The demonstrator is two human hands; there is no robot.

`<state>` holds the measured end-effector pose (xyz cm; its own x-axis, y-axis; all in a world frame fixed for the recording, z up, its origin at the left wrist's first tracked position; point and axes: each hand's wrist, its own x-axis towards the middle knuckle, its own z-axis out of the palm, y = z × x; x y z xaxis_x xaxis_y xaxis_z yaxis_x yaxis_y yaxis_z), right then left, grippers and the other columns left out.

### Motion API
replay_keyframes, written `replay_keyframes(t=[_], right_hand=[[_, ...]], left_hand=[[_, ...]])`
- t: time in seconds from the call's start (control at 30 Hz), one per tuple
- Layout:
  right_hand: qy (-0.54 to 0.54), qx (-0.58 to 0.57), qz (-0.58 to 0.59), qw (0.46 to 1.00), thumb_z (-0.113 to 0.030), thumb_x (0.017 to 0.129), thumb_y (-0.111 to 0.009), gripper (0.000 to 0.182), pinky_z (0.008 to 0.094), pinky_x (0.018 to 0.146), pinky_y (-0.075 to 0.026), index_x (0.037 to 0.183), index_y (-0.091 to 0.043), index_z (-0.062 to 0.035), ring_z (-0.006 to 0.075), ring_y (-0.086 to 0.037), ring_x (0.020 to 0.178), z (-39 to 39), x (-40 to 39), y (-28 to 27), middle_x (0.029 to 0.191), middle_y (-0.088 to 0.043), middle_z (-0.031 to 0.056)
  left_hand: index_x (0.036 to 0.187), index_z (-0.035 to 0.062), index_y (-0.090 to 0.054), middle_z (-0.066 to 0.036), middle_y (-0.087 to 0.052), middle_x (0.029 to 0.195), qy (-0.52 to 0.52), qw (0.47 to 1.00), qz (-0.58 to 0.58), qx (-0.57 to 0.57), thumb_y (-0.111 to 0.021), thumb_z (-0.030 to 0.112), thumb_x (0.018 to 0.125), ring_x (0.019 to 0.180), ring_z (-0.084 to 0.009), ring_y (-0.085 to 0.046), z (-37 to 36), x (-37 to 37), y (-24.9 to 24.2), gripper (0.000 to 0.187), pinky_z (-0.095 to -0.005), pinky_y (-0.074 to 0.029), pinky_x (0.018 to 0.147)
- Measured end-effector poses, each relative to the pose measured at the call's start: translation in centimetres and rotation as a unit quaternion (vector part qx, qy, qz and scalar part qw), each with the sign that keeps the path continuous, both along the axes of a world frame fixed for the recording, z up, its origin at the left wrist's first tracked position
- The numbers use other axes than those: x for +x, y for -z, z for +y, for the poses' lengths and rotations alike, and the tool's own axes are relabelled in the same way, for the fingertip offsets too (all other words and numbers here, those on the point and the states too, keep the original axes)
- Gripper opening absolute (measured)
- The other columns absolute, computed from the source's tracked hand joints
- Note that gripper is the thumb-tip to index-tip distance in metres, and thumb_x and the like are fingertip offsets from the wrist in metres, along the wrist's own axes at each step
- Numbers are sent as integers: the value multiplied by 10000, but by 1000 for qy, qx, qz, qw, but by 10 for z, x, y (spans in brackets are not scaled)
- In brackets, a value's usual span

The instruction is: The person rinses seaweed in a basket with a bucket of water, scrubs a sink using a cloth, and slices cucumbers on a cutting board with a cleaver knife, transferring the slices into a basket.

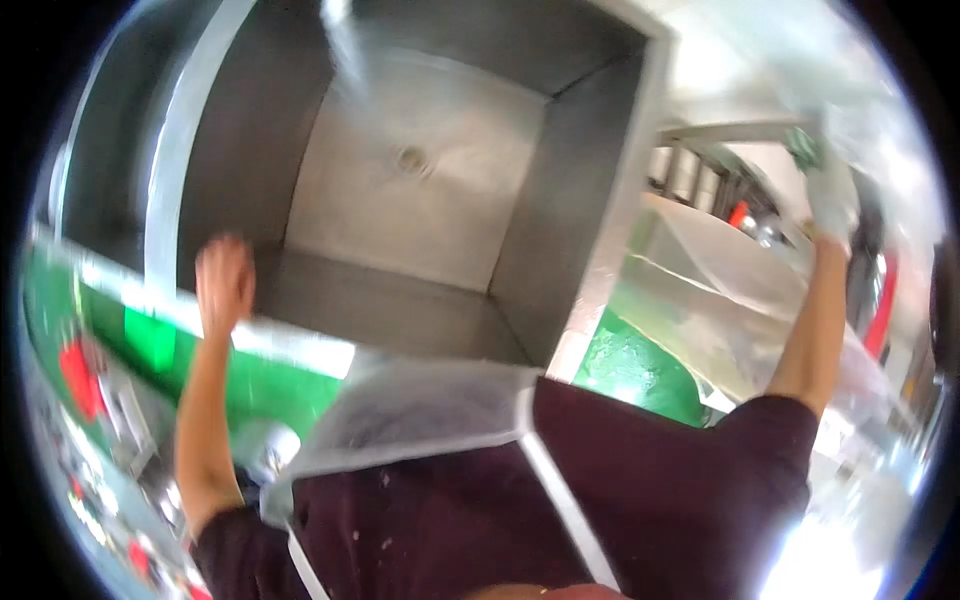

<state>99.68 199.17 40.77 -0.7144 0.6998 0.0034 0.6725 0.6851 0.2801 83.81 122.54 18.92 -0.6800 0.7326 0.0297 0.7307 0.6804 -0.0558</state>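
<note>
A deep stainless steel sink fills the upper middle of the head view, with a round drain in its bare bottom. My left hand is over the sink's near left rim. Its fingers look loosely bent and apart, somewhat blurred, and nothing shows in them. Far to the right, my right hand reaches forward beside a rack. Something white, a glove or a cloth, covers it. A crumpled green thing, like a scouring pad, is at its fingers; blur hides the exact grip.
A blurred stream comes down at the sink's top edge. Another basin adjoins on the left. Right of the sink stands a rack with utensils, above translucent sheeting. The floor is green and shiny.
</note>
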Motion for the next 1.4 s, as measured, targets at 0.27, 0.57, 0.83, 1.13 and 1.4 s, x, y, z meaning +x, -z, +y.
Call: replay_keyframes(t=[0.27,0.57,0.83,1.13,1.4], right_hand=[[-276,-395,149,863,28,802,-610,412,303,923,-466,1205,-597,-57,180,-606,1054,-209,-79,102,1102,-651,88],[55,-528,154,834,-126,884,-624,360,328,605,-527,1233,-556,-69,222,-643,862,-278,-140,408,1093,-648,117],[488,-587,228,605,-150,955,-509,323,372,737,-520,1261,-540,-52,260,-617,920,-347,-24,559,1176,-613,117],[287,-703,176,627,-93,964,-460,341,382,868,-501,1294,-540,-69,258,-599,1033,-434,-126,588,1244,-592,117],[255,-645,413,590,-106,997,-410,368,417,1003,-458,1345,-530,-123,249,-559,1169,-213,-86,598,1337,-561,64]], left_hand=[[1527,323,-250,-66,-245,1584,-218,973,47,-64,-771,225,786,1467,-289,-221,-3,-139,-6,910,-577,-263,1126],[1523,340,-278,20,-271,1587,-113,988,105,31,-751,109,794,1446,-228,-294,-32,-155,10,899,-476,-284,1153],[1515,243,-309,-38,-295,1565,-135,989,-27,51,-702,41,822,1382,-237,-397,-51,-150,4,822,-394,-473,1031],[1473,180,-355,-61,-385,1471,-209,971,-89,78,-688,55,853,1314,-223,-451,-44,-124,-7,715,-365,-471,1018],[1435,124,-396,-81,-466,1388,-245,960,-121,63,-675,68,880,1254,-212,-498,-16,-102,9,624,-339,-470,1006]])
